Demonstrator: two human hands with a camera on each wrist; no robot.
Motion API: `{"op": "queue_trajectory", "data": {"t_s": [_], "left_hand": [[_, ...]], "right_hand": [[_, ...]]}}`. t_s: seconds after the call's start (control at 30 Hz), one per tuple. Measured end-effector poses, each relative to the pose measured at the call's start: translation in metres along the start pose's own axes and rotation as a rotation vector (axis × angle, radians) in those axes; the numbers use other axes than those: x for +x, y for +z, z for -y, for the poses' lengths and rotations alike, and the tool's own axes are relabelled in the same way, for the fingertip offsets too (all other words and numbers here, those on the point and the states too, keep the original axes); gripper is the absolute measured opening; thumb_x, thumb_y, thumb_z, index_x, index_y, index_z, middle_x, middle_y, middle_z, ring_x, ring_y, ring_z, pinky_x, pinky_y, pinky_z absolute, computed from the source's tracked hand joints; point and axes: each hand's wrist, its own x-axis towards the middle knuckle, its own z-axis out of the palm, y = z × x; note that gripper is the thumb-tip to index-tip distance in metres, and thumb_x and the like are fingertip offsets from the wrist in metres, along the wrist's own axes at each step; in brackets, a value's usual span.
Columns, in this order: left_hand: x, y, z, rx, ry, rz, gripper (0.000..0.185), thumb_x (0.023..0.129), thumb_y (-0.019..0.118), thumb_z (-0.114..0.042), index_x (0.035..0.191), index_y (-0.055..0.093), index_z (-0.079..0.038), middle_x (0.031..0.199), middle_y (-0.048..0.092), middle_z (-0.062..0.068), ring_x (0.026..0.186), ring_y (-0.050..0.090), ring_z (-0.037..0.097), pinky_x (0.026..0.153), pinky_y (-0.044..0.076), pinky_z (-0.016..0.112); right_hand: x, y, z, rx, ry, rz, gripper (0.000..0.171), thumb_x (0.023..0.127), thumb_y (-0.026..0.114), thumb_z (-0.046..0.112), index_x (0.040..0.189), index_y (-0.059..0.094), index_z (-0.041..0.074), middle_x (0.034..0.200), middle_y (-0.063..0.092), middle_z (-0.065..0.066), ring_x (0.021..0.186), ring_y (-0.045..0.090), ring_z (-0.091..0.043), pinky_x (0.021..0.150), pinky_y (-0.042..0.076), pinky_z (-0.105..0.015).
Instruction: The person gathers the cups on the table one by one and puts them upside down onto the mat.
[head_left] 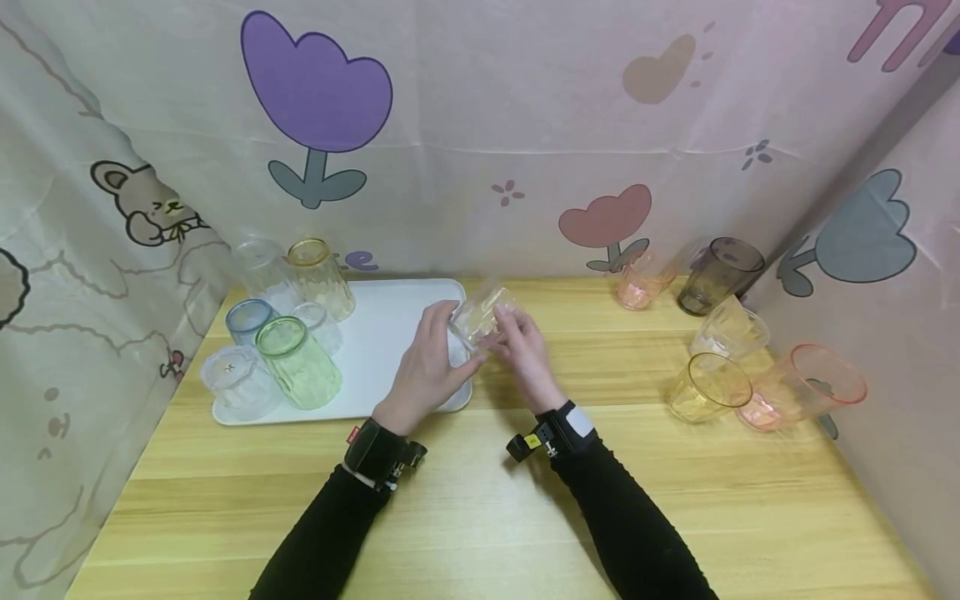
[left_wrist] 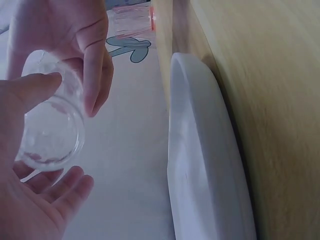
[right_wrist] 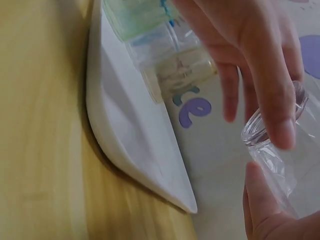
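Observation:
Both hands hold a clear glass (head_left: 477, 319) tilted in the air, just off the right end of a white tray (head_left: 397, 358). My left hand (head_left: 426, 367) has its thumb and fingers round one end of it. In the right wrist view that thumb lies on the thick rounded end of the clear glass (right_wrist: 282, 165). My right hand (head_left: 527, 357) grips the other end, its thumb against the side. On the tray's left half stand a green glass (head_left: 300, 367), a blue glass (head_left: 249, 321), an amber-rimmed glass (head_left: 322, 279) and several clear ones.
At the table's right side stand a dark grey glass (head_left: 716, 275), a yellow glass (head_left: 705, 390), a clear glass (head_left: 727, 332), a large pink glass (head_left: 798, 387) and a small pink glass (head_left: 641, 283). A printed curtain (head_left: 465, 108) hangs behind the wooden table (head_left: 480, 517).

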Motion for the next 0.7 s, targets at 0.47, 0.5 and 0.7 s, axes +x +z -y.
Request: {"op": "queue_trajectory", "data": {"t_s": [0.47,0.5,0.7], "left_hand": [[0.0002,0.0013,0.0018,-0.025,0.037,-0.041,0.093,0.077,0.091,-0.014,0.149,0.035,0.003,0.145,0.042,0.023,0.127,0.054,0.036,0.108,0.051,0.043],[0.0003,0.0008,0.0021,-0.027,0.04,-0.051,0.092,0.077,0.092,-0.014,0.148,0.035,0.003,0.144,0.042,0.023,0.125,0.055,0.036,0.106,0.052,0.043],[0.0027,-0.0063,0.0037,-0.024,0.039,-0.126,0.084,0.077,0.092,-0.018,0.141,0.041,0.002,0.139,0.042,0.022,0.116,0.058,0.036,0.097,0.058,0.045]], "right_hand": [[-0.0043,0.0069,-0.006,0.013,0.048,0.076,0.071,0.106,0.055,0.041,0.154,0.032,-0.007,0.141,0.053,-0.025,0.111,0.066,-0.024,0.093,0.058,-0.028],[-0.004,0.0067,-0.0058,0.02,0.05,0.082,0.072,0.106,0.054,0.041,0.155,0.031,-0.006,0.142,0.052,-0.026,0.114,0.065,-0.027,0.093,0.058,-0.028],[-0.0024,0.0047,-0.0019,0.064,0.03,0.133,0.059,0.109,0.05,0.038,0.147,0.039,-0.006,0.14,0.053,-0.023,0.123,0.061,-0.039,0.098,0.057,-0.033]]}}
